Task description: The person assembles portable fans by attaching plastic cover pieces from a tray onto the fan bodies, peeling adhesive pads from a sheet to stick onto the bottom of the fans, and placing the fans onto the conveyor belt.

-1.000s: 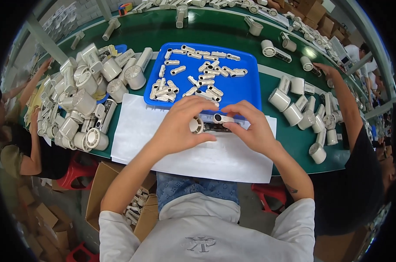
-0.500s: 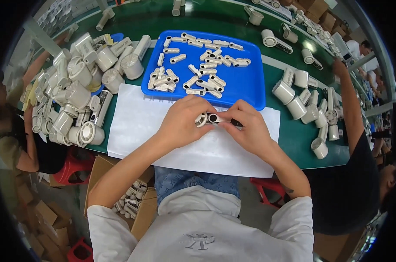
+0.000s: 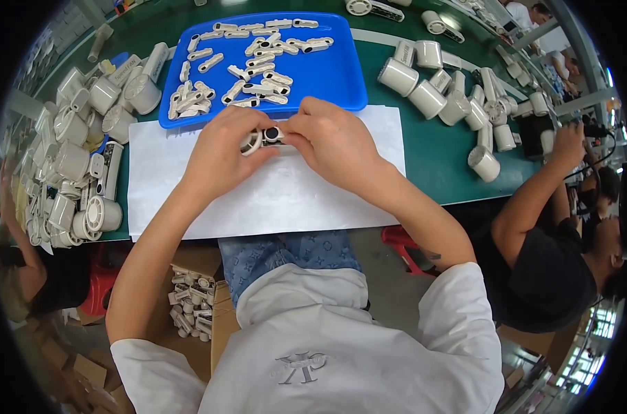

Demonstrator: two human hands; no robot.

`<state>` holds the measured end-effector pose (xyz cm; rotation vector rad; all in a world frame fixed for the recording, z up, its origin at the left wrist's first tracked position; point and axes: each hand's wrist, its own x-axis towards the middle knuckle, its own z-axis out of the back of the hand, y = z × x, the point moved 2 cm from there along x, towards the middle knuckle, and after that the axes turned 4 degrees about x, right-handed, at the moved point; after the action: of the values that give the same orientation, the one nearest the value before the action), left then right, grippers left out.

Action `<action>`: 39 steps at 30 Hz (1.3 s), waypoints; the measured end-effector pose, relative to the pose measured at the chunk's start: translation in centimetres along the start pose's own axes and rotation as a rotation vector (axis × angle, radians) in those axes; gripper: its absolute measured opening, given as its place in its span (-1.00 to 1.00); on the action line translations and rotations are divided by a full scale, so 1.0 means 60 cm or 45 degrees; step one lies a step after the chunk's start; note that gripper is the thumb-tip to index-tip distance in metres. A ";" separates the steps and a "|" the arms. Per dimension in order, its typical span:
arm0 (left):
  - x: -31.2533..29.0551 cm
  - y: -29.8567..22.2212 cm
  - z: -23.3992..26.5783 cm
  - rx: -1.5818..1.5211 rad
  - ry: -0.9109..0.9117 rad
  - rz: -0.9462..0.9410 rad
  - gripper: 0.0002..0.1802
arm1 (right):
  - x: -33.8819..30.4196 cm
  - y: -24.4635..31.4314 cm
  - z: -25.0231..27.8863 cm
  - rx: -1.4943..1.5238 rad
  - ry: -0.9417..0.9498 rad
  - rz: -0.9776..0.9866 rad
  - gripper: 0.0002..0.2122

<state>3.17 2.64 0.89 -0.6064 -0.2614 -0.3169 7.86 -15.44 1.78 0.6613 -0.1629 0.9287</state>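
Over the white sheet, close to the near edge of the blue tray, both my hands meet at one white handheld fan (image 3: 251,143). My left hand (image 3: 222,148) is closed around its round, ring-shaped head. With fingers pinched, my right hand (image 3: 333,141) grips the handle side, where a small white cover piece (image 3: 273,134) with a dark round spot shows between the hands. Fingers hide most of the handle. Similar slim white pieces with dark spots lie scattered in the blue tray (image 3: 355,83).
White fans (image 3: 72,162) are heaped at the left; several more (image 3: 427,100) lie at the right on the green table (image 3: 451,165). White paper (image 3: 293,207) lies before me. Below stands a carton (image 3: 220,324) of white parts. A co-worker's arm (image 3: 534,186) reaches in from the right.
The whole scene has shifted left and up in the picture as the view turned. Both hands keep hold of the fan. The co-worker's arm at right has come back from the far side.
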 end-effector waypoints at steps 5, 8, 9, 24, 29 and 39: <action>-0.018 -0.011 -0.013 0.142 -0.160 -0.117 -0.63 | 0.003 -0.045 0.008 0.394 0.226 -0.113 -0.73; -0.037 -0.040 -0.021 0.275 -0.273 -0.205 -0.67 | -0.020 -0.053 0.001 0.516 0.335 -0.051 -0.58; -0.042 -0.054 -0.021 0.289 -0.227 -0.174 -0.67 | -0.032 -0.051 -0.006 0.503 0.394 -0.030 -0.51; -0.026 -0.028 -0.042 0.196 -0.032 0.004 -0.60 | -0.063 -0.041 -0.037 0.480 0.111 -0.110 -0.53; -0.018 -0.045 -0.026 0.107 0.166 0.132 -0.70 | -0.060 -0.045 -0.037 0.602 0.133 -0.293 -0.53; -0.004 -0.037 -0.043 0.039 0.087 0.229 -0.63 | -0.046 -0.058 -0.016 0.619 0.239 -0.295 -0.46</action>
<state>2.50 -0.55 -0.08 -0.5834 -0.1444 -0.1595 8.76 -18.23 -1.71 1.0112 0.3116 0.8041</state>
